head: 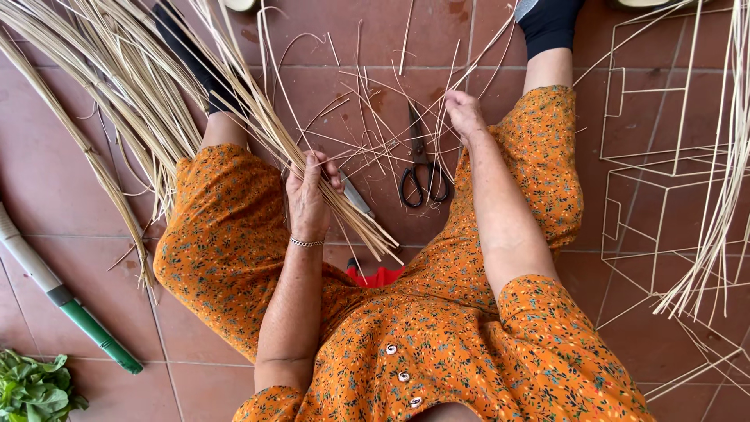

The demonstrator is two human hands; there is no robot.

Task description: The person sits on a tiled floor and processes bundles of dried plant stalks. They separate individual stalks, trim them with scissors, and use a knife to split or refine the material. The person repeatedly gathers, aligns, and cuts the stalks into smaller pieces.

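A: Position of hands?

B: The left hand [307, 197] is closed around a bundle of pale straw-coloured cane strands [234, 117], gripping it near its cut ends, above the left thigh. The strands fan out up and to the left from the fist and project a short way down and to the right of it. A thin metal bracelet [306, 242] sits on that wrist.

A: And the other hand?

B: The right hand [464, 114] is over the right knee, fingers curled together onto a few loose thin cane strands [375, 101] that cross the floor between the legs. How many strands it pinches, I cannot tell.

A: Tools in reach?

B: A pair of black-handled scissors [423, 168] lies on the terracotta floor tiles [62, 203] between the knees, just beside the right forearm, blades pointing away from the person. A small knife with a grey blade [356, 194] lies just right of the left hand, partly under the bundle.

A: Surroundings?

B: The person wears an orange floral dress [437, 336]. A white wire frame of box shapes [656, 156] stands at the right, with more cane hanging over it. A green and white tube [66, 301] and a bunch of green leaves [35, 391] lie at lower left.
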